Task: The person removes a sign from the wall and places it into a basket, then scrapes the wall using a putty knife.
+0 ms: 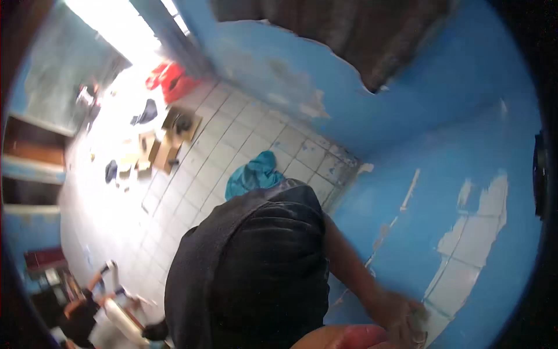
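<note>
My right hand is low against the blue wall, at the lower right, its bare forearm reaching out from beside the black clothing that fills the middle. The fingers are bent and blurred around something small and pale that I cannot make out. Right beside the hand, a strip of bare whitish tile shows where blue paint has come off, with ragged edges. Thinner scraped lines run along the joints nearby. Of my left hand nothing shows. Beyond the black clothing appears teal cloth.
Pale floor tiles spread to the left. Cardboard boxes with dark items lie there, near a red plastic bag by the bright doorway. Another person handles something white at the lower left. Brown cloth hangs at the top.
</note>
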### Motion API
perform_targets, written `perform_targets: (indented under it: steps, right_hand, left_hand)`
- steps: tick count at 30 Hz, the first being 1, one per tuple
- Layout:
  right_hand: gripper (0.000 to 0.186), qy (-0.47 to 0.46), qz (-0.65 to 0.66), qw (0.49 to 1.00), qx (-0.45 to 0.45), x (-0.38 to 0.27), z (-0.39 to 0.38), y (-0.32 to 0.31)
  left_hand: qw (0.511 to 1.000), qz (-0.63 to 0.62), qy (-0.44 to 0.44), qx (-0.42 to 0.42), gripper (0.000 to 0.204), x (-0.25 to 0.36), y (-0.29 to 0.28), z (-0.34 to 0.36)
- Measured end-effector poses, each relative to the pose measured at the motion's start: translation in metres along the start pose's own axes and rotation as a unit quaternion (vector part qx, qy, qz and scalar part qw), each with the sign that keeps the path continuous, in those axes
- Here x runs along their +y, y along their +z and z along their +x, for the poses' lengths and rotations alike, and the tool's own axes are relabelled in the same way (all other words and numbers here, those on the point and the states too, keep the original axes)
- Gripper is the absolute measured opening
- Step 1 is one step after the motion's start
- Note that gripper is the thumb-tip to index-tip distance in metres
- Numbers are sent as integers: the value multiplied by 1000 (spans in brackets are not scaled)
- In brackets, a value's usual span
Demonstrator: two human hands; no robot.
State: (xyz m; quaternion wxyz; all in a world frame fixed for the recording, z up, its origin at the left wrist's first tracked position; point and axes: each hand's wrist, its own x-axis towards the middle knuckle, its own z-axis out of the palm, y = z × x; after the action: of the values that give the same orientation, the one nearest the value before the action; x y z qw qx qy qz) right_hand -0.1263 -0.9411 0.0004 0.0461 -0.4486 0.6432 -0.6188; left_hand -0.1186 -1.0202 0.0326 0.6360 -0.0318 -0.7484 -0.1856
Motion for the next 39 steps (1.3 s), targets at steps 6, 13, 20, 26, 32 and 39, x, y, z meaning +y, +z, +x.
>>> perform_targets:
  steps: [6, 13, 20, 26, 32, 39]
  right_hand:
    - [50, -24, 119, 975, -186, 3, -10, 24]
    - [51, -26, 196, 933, -300, -12, -30, 26]
    - [51, -16, 216, 917, -334, -13, -48, 18]
    - [51, -17, 205, 917, -342, -16, -45, 14]
    - [52, -20, 182, 928, -323, -19, -40, 26]
    - [52, 0, 128, 956, -263, -3, -29, 45]
  left_hand:
    - [995, 96, 15, 27, 22, 20, -4, -8]
    - [990, 133, -30, 36, 24, 40, 4, -1]
    - [988, 137, -47, 57, 26, 63, 8, 8]
    - [979, 186, -26, 77, 24, 64, 5, 9]
    - [973, 228, 10, -27, 22, 44, -3, 4]
    - [978, 206, 13, -16, 26, 26, -35, -3]
